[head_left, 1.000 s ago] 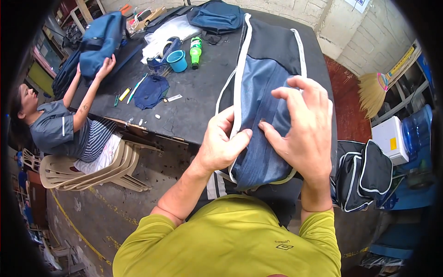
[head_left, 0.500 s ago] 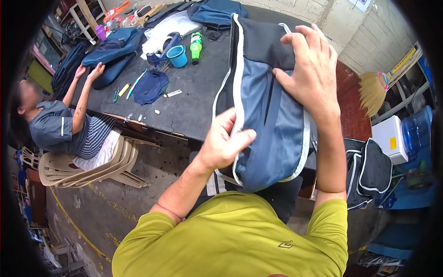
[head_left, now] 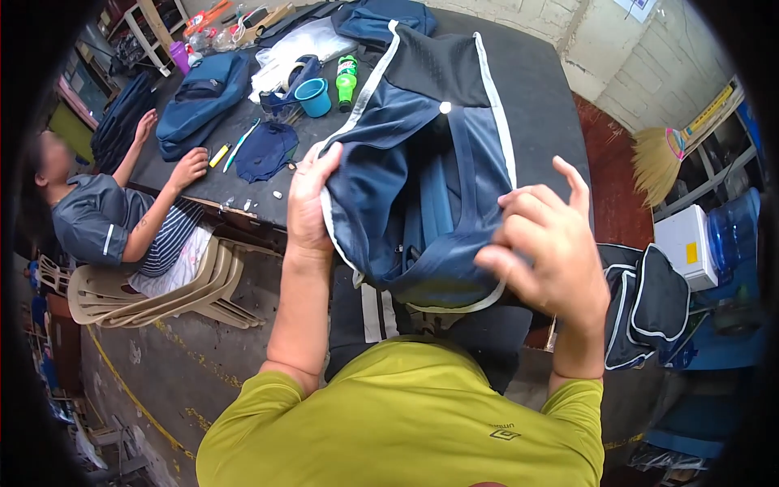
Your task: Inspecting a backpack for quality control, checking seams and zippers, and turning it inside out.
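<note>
A dark blue and black fabric bag [head_left: 369, 191], its seams bound in white tape, lies in front of me over the near table edge, apparently inside out. An opening gapes in its middle, with darker blue fabric and a strap-like strip inside. My left hand [head_left: 311, 199] is closed on the bag's left edge, thumb over the white binding, drawing that side outward. Beside the right edge hovers my right hand [head_left: 552, 252], fingers apart and somewhat curled, with nothing in it; whether a fingertip touches the cloth I cannot tell.
On the black table [head_left: 519, 73] stand a teal cup [head_left: 313, 98] and a green bottle [head_left: 346, 81], near a navy cloth piece [head_left: 266, 152]. Left, a person [head_left: 97, 203] sits by a blue backpack [head_left: 203, 101]. Another white-bound bag [head_left: 657, 296] is at right.
My left hand has moved left, pulling the bag's opening wide. My right hand has come off the upper part, down to the right side. The person left has let go of the blue backpack.
</note>
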### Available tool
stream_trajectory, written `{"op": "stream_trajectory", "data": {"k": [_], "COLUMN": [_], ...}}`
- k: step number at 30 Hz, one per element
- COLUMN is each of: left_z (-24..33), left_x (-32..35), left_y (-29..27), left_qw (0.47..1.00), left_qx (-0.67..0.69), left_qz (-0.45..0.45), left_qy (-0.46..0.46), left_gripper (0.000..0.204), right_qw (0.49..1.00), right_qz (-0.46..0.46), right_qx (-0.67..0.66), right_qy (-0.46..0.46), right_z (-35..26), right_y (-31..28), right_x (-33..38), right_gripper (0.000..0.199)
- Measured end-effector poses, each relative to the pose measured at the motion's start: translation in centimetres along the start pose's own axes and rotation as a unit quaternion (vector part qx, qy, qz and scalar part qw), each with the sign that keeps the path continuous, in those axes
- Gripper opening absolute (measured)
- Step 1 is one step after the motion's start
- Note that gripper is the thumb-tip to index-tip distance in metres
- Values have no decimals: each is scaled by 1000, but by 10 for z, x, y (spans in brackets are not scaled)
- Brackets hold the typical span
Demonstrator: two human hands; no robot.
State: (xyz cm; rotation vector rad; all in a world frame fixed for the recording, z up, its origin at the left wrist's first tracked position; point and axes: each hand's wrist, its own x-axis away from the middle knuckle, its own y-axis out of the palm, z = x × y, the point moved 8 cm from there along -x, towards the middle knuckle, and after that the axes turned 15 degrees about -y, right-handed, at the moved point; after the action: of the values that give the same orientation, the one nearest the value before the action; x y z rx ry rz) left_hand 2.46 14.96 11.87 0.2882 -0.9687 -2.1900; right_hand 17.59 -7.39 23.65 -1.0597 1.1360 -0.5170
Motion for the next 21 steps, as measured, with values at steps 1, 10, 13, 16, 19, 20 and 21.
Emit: {"op": "stream_trajectory", "data": {"k": [1, 10, 13, 16, 19, 20, 21], "left_z": [-3, 55, 52, 38, 32, 40, 49], "left_x": [0, -29, -37, -49, -39, -36, -31], "left_y": [4, -37, -52, -55, -36, -38, -37], "left_qw": [1000, 996, 1000, 997, 999, 997, 985], "left_qx": [-3, -57, -17, 12, 3, -76, -155], "left_qz": [13, -14, -21, -65, -31, 7, 46], "left_qy": [10, 60, 10, -48, -30, 18, 66], "left_gripper": [27, 18, 14, 9, 15, 17, 20], "right_qw": [999, 991, 995, 998, 999, 999, 999], "right_qz": [26, -39, -8, -4, 9, 9, 16], "right_qx": [-18, -82, -89, -46, -27, -27, -25], "right_qy": [-16, -97, -49, -29, -15, -16, -33], "right_z": [-23, -54, -27, -20, -21, -22, -25], "right_y": [-6, 14, -20, -13, -8, -7, -7], "right_x": [-10, 8, 30, 40, 41, 39, 36], "right_gripper": [41, 42, 49, 51, 54, 54, 53]}}
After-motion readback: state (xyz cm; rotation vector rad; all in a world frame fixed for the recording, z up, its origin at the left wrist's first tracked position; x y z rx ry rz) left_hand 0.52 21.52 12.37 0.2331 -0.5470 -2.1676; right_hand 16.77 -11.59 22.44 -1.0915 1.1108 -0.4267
